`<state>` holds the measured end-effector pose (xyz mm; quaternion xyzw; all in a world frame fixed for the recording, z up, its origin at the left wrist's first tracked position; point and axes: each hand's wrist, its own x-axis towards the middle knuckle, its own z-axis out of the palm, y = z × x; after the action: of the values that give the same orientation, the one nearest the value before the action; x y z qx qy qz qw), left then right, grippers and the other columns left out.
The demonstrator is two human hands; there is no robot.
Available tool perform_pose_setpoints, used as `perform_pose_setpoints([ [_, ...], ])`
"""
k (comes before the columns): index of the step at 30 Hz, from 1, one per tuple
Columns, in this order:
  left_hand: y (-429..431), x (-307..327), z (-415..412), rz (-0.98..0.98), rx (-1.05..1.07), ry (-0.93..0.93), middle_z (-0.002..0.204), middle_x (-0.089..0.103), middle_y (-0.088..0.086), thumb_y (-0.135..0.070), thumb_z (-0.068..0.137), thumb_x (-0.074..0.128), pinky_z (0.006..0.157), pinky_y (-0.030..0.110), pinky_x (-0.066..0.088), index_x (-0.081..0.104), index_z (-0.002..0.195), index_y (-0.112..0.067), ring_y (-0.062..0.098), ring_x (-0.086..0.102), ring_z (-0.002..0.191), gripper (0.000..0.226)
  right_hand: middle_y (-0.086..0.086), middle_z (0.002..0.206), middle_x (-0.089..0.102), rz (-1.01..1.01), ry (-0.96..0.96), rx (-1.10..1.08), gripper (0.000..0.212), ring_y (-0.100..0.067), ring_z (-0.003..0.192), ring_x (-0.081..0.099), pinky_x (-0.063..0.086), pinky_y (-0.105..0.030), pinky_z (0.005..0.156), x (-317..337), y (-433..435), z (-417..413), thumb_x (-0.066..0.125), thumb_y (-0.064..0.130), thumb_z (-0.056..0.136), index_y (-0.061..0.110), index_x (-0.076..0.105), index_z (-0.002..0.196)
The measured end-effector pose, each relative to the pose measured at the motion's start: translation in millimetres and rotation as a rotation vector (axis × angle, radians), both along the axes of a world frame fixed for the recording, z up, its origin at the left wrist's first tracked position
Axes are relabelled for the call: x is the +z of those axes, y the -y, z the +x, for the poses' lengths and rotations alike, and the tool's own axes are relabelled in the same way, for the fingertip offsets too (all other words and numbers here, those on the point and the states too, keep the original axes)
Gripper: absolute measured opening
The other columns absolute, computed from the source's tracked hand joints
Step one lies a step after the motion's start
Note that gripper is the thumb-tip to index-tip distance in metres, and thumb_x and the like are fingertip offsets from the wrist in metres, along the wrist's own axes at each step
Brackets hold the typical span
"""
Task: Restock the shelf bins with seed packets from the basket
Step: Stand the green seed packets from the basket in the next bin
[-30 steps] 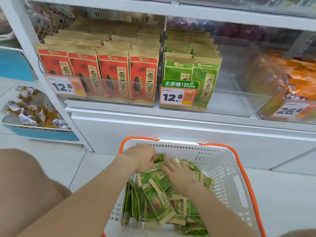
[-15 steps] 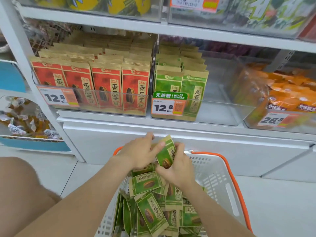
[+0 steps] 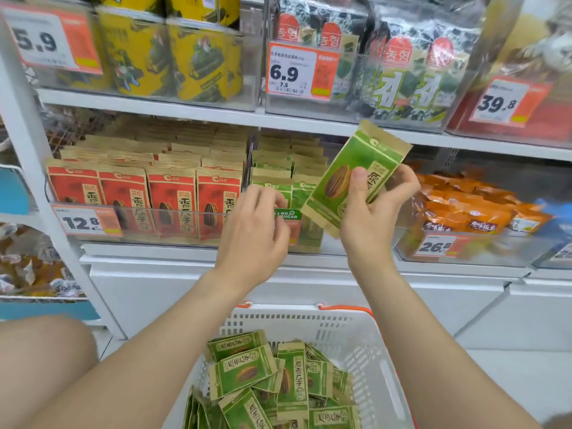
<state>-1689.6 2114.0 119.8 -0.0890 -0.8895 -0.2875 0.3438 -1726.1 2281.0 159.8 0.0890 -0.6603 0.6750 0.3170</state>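
Early stage, I judge: the right hand (image 3: pixel 368 218) pinches one green packet (image 3: pixel 349 168) in its grip at 1 o'clock, before the part-filled green bin (image 3: pixel 309 243). The left hand's (image 3: pixel 253 230) grip is loose and empty. The basket (image 3: pixel 309 317) at 6 o'clock holds many packets.

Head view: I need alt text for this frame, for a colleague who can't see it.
The right hand holds one green seed packet, tilted, in front of the shelf bin stocked with the same kind. The left hand, fingers loosely curled, is at that bin's front. Below, the white basket holds many more of them.
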Motion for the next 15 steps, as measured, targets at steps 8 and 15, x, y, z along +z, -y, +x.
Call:
perform_pose_setpoints([
  [8, -9.3, 18.3, -16.7, -0.335, 0.073, 0.170, 0.150, 0.037, 0.010, -0.023, 0.086, 0.065, 0.105, 0.048, 0.042, 0.039, 0.149, -0.012, 0.032, 0.042, 0.134, 0.069, 0.025, 0.103, 0.071, 0.600, 0.053, 0.163, 0.037, -0.007, 0.099, 0.070, 0.055, -0.043, 0.093, 6.0, -24.8, -45.3, 0.067, 0.018, 0.100, 0.021, 0.042, 0.127],
  [15, -11.5, 28.6, -33.6, -0.324, 0.169, 0.138, 0.134, 0.050, 0.008, -0.033, 0.083, 0.059, 0.100, 0.046, 0.043, 0.034, 0.154, -0.011, 0.031, 0.048, 0.119, 0.078, 0.001, 0.082, 0.065, 1.065, 0.334, 0.038, 0.038, -0.023, 0.084, 0.061, 0.042, -0.034, 0.066, 16.7, -24.8, -63.6, 0.093, 0.036, 0.076, 0.015, 0.061, 0.079],
])
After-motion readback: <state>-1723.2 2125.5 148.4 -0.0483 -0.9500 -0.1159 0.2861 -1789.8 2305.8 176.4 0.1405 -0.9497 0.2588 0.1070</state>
